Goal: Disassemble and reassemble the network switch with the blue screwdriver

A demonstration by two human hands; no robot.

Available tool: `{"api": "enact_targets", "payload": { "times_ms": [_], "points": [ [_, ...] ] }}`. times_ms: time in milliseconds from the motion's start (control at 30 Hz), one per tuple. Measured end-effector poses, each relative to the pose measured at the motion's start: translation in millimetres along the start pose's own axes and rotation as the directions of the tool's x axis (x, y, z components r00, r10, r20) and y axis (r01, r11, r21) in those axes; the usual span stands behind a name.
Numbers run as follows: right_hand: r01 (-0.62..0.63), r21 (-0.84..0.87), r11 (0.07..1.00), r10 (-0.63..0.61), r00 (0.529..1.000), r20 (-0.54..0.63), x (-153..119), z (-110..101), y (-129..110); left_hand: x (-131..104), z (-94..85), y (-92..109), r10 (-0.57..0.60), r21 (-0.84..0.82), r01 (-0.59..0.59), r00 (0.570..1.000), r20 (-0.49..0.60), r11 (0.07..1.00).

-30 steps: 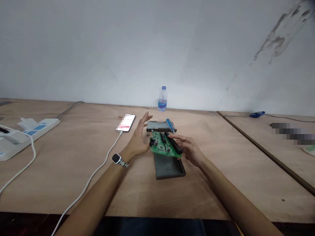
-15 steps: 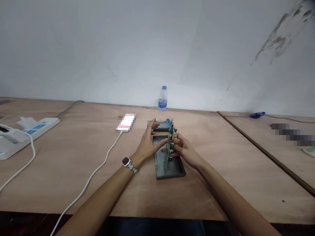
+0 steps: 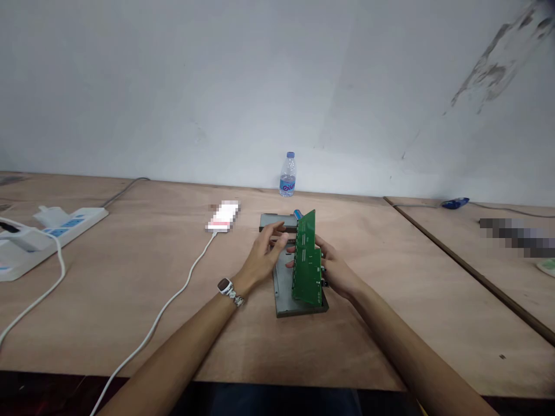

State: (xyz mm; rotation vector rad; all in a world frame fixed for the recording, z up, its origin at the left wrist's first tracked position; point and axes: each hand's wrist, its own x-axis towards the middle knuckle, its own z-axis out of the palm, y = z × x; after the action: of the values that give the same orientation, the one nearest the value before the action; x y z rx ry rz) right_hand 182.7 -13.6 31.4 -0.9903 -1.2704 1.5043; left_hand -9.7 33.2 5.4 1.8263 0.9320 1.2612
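A green circuit board [image 3: 307, 260] stands tilted over a shallow grey metal tray [image 3: 282, 297], its flat green face turned to the left. My right hand [image 3: 336, 268] grips the board from its right side, with some fingertips showing past the left edge. Just left of the board is my left hand [image 3: 264, 254], fingers apart and slightly curled, holding nothing. Behind the tray lies a grey metal piece [image 3: 271, 222], with a blue object [image 3: 297, 214] at its right end.
A water bottle [image 3: 288, 176] stands by the wall. To the left are a blurred phone [image 3: 223, 216], its white cable [image 3: 187, 280] and a power strip [image 3: 84, 218]. A seam [image 3: 468, 271] crosses the table [image 3: 416, 289] at right.
The board has turned from nearly edge-on to show its green face, and its near end has shifted right. My left hand has come off the board.
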Motion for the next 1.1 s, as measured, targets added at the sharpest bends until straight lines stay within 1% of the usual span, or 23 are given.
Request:
{"api": "enact_targets", "payload": {
  "times_ms": [133,233,333,400,433,500,600,700,833,900,1100],
  "points": [
    [0.021,-0.024,0.999,-0.022,0.999,-0.028,2,-9,1,6,-8.8,-8,-0.115,-0.137,0.121,0.992,0.051,0.983],
    [0.059,-0.069,0.996,-0.066,0.993,-0.097,4,-15,1,10,-11.0,-10,-0.159,-0.246,0.182,0.981,0.109,0.952],
    [0.129,-0.119,0.984,-0.148,0.975,-0.165,5,-20,-1,10,-10.0,-6,-0.177,-0.296,0.194,0.981,0.084,0.935],
    [0.184,-0.142,0.973,-0.21,0.957,-0.199,5,-21,-2,10,-9.4,-4,-0.213,-0.303,0.227,0.974,0.079,0.926],
    [0.206,-0.151,0.967,-0.235,0.949,-0.209,5,-22,-3,10,-9.5,-4,-0.234,-0.304,0.253,0.967,0.098,0.918],
    [0.24,-0.167,0.956,-0.273,0.937,-0.219,6,-21,-2,10,-10.7,-3,-0.259,-0.301,0.301,0.95,0.173,0.905],
    [0.284,-0.194,0.939,-0.325,0.917,-0.229,6,-19,0,10,-14.4,1,-0.24,-0.276,0.329,0.92,0.308,0.903],
    [0.324,-0.206,0.923,-0.363,0.911,-0.195,6,-16,2,10,-17.5,5,-0.223,-0.273,0.352,0.885,0.408,0.896],
    [0.332,-0.173,0.927,-0.35,0.933,-0.088,2,-11,1,10,-17.8,7,-0.247,-0.343,0.412,0.867,0.434,0.844],
    [0.337,-0.147,0.93,-0.348,0.935,-0.062,-1,-7,-1,10,-17.0,4,-0.235,-0.377,0.419,0.864,0.445,0.826],
    [0.334,-0.087,0.939,-0.337,0.941,-0.024,-3,1,-1,9,-16.8,1,-0.169,-0.373,0.379,0.857,0.486,0.847]
  ]
}}
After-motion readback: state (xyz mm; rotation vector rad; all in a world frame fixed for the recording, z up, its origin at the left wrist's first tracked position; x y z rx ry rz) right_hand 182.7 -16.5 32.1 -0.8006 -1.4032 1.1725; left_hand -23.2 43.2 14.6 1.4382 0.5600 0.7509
